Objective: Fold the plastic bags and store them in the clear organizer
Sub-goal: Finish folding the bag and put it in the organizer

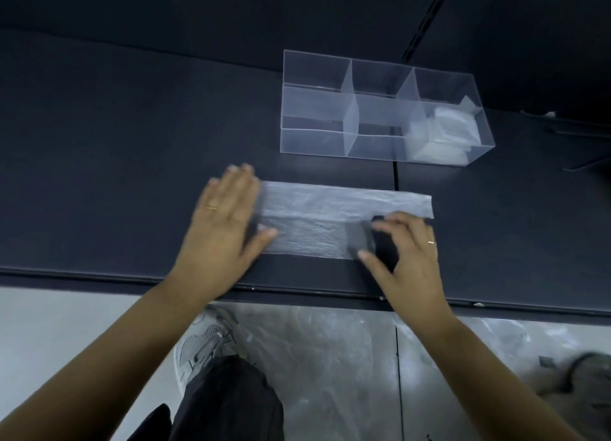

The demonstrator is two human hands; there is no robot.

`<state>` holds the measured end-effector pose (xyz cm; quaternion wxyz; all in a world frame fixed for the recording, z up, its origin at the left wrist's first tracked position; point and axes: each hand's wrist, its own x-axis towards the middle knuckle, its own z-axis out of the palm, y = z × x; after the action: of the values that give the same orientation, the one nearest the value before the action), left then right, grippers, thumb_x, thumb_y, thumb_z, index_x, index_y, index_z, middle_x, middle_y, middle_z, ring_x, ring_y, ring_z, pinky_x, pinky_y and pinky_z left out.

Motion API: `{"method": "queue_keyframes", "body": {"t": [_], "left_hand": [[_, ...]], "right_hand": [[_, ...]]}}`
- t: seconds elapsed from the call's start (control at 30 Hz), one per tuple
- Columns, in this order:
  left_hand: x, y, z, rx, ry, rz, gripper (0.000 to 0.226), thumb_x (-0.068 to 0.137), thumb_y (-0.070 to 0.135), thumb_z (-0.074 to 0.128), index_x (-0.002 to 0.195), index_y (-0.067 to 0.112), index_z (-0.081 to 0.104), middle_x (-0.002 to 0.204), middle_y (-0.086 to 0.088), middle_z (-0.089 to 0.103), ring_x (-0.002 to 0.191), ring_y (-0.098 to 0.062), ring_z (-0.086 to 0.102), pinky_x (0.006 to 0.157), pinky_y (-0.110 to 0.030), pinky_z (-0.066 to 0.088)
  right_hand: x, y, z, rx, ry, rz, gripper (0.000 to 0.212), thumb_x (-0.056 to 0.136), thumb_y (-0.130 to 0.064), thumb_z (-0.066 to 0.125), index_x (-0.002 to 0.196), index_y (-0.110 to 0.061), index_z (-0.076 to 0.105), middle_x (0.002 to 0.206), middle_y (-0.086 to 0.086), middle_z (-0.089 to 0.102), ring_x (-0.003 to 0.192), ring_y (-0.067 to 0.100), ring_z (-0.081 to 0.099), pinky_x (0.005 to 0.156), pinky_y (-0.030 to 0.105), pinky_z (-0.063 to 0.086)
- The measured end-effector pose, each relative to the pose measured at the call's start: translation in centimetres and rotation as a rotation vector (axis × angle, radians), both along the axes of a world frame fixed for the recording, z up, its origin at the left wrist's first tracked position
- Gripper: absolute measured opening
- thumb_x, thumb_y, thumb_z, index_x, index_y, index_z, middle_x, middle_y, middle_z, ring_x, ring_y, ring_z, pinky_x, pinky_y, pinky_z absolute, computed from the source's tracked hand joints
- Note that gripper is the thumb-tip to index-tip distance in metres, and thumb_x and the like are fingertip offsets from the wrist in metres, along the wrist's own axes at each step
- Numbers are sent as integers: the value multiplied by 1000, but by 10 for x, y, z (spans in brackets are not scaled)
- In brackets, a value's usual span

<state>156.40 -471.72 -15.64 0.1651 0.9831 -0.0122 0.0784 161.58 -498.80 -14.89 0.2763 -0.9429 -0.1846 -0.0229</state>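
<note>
**A:** How far along is it?

**B:** Partway, I'd judge. The clear organizer (314, 110), at the back of the counter (132, 143), already holds folded bags (453, 130) in its right-hand end. The other compartments look bare. How many bags are in there I can't tell through the hazy walls.

**A:** And the one in hand?

**B:** A thin, translucent plastic bag (314, 222), crinkled, lies flat near the counter's front edge as a long band, apparently folded lengthwise. The left hand (224, 215) is spread, palm down, pressing its left end. The right hand (406, 245) has its fingers curled, pinching the near right corner.

**A:** So what's left?

**B:** Folding it down small, then storing it.
</note>
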Motion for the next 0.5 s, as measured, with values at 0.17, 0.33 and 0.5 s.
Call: {"method": "queue_keyframes", "body": {"t": [0.17,0.33,0.5], "left_hand": [[-2,-44,-10,-53,183,-313,82,90,65,31,151,13,19,160,0,11,147,-10,-3,119,-26,-7],[4,-48,-16,-58,42,-249,72,80,46,71,136,3,52,146,-9,46,137,-22,39,116,-39,20],[10,-50,-20,-56,-139,-186,48,73,31,82,109,2,71,121,-9,67,112,-26,64,97,-42,50]], "right_hand": [[-8,0,-4,-25,38,5,17,75,-12,80,91,-9,73,95,6,55,92,24,53,85,36,42],[7,8,1,-57,67,60,4,82,-4,71,79,-7,70,89,5,54,89,25,53,84,35,43],[19,-3,15,84,386,6,23,91,-7,60,76,-24,60,91,-11,49,86,3,51,78,5,36]]}}
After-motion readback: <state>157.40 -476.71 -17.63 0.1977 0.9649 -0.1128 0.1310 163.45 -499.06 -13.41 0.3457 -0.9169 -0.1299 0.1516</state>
